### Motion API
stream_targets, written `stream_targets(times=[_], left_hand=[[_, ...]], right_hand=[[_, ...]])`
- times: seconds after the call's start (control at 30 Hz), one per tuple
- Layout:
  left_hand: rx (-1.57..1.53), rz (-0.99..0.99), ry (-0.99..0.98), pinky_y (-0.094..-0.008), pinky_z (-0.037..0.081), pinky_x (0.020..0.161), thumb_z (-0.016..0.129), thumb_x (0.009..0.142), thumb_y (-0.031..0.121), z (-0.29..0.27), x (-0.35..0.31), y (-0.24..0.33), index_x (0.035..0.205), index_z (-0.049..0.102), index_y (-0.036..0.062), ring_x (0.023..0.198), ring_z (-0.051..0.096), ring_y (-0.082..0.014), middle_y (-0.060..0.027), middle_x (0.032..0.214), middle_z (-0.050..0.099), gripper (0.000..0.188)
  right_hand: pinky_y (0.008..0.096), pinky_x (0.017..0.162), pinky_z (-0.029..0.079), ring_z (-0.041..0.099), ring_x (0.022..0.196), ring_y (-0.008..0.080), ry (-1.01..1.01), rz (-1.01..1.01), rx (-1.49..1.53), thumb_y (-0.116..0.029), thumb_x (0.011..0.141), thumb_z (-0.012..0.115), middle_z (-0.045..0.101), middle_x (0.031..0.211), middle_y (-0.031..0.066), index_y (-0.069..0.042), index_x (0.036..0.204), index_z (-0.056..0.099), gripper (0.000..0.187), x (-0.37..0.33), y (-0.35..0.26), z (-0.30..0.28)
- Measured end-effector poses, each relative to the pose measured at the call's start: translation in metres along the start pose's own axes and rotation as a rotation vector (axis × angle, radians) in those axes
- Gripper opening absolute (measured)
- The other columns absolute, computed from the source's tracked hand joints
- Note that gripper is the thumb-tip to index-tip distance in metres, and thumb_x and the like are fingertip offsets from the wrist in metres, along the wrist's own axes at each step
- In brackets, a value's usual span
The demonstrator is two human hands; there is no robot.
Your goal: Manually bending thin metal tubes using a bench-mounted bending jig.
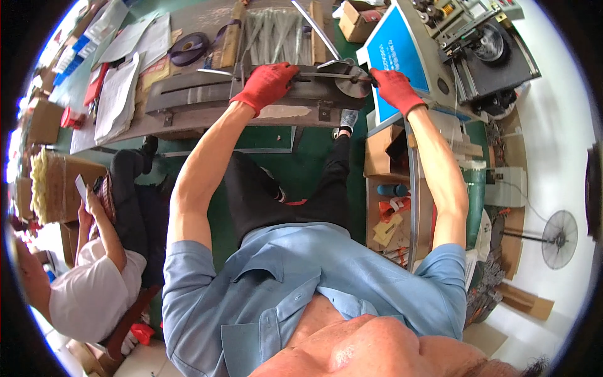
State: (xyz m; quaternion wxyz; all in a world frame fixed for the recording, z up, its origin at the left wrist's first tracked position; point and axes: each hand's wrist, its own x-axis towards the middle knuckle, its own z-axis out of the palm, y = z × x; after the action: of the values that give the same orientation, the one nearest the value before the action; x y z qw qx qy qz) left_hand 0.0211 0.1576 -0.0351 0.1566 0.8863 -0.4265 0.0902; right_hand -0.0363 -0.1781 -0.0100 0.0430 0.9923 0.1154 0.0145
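A thin metal rod (323,75) runs from hand to hand above a long dark metal fixture (201,94) at the table's front edge. My left hand (267,87), in a red glove, is closed at the rod's left part, its knuckles over the fixture. Also red-gloved, my right hand (397,90) is closed at the rod's right end; its fingertips are partly hidden. Between the hands a round metal disc (355,88) sits at the fixture's right end, partly behind the rod.
Behind the fixture, a wooden-sided tray (233,38) holds several long clear strips. A tape roll (188,49) and papers (119,94) lie left. A blue screen (396,53) and a machine (490,50) stand right. A seated person (94,283) holds a phone at left.
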Motion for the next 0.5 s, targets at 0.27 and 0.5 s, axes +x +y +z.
stream_targets(times=[0.27, 0.5], left_hand=[[0.03, -0.02, -0.006, -0.0433, 0.051, 0.075, 0.061, 0.084, 0.026, 0.004, 0.017, 0.026, 0.109, 0.057, 0.008, 0.09, 0.063, -0.0332, -0.0119, 0.097, 0.062, 0.032], [0.065, -0.058, 0.04, -0.043, 0.051, 0.073, 0.063, 0.082, 0.023, 0.021, 0.027, 0.03, 0.105, 0.056, 0.007, 0.089, 0.063, -0.0319, -0.0122, 0.095, 0.062, 0.03]], right_hand=[[0.0493, 0.076, 0.048, 0.063, 0.091, 0.0377, 0.034, -0.003, 0.013, -0.007, 0.082, 0.045, 0.066, 0.091, 0.0178, -0.011, 0.107, 0.056, 0.028, -0.002, -0.006, -0.004], [0.0482, 0.078, 0.048, 0.063, 0.091, 0.0364, -0.014, -0.012, -0.007, -0.006, 0.083, 0.044, 0.066, 0.093, 0.0179, -0.011, 0.115, 0.056, 0.034, -0.003, -0.009, -0.01]])
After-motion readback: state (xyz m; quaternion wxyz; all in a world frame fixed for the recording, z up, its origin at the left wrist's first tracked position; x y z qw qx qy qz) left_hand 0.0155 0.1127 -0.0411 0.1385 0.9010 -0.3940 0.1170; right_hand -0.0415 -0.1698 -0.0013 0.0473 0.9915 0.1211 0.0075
